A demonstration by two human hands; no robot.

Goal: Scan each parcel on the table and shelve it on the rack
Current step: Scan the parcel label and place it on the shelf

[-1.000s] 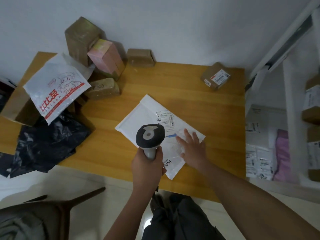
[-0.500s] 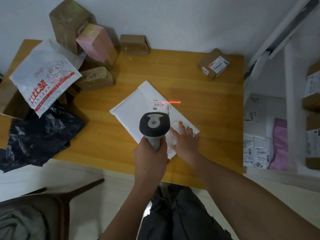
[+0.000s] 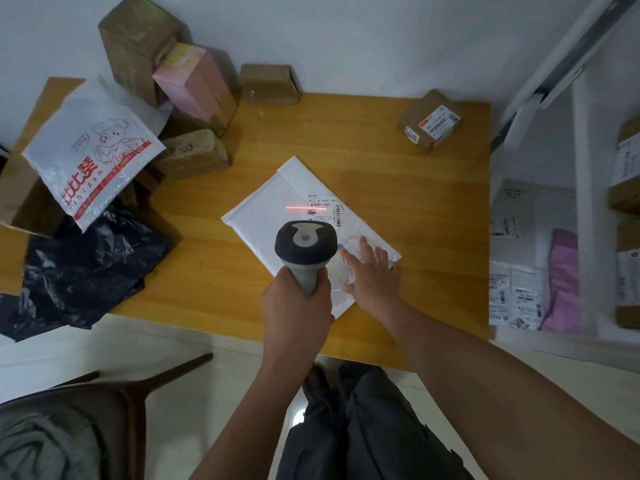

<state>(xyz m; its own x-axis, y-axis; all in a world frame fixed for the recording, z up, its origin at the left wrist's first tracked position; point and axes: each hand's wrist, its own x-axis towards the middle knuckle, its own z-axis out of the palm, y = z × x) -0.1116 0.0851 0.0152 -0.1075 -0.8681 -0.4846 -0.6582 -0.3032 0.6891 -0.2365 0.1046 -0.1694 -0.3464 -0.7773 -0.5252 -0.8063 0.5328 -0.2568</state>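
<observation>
Your left hand grips the grey handle of the black-headed handheld barcode scanner, held over the near edge of the flat white padded mailer parcel. That parcel lies mid wooden table; a red laser line crosses its printed shipping label. Your right hand lies flat, fingers spread, pressing the parcel's near right corner. Right of the parcel: small brown cardboard box with label, then white rack. Left of the parcel: brown cartons, a pink box, white printed plastic bag, black plastic bag
</observation>
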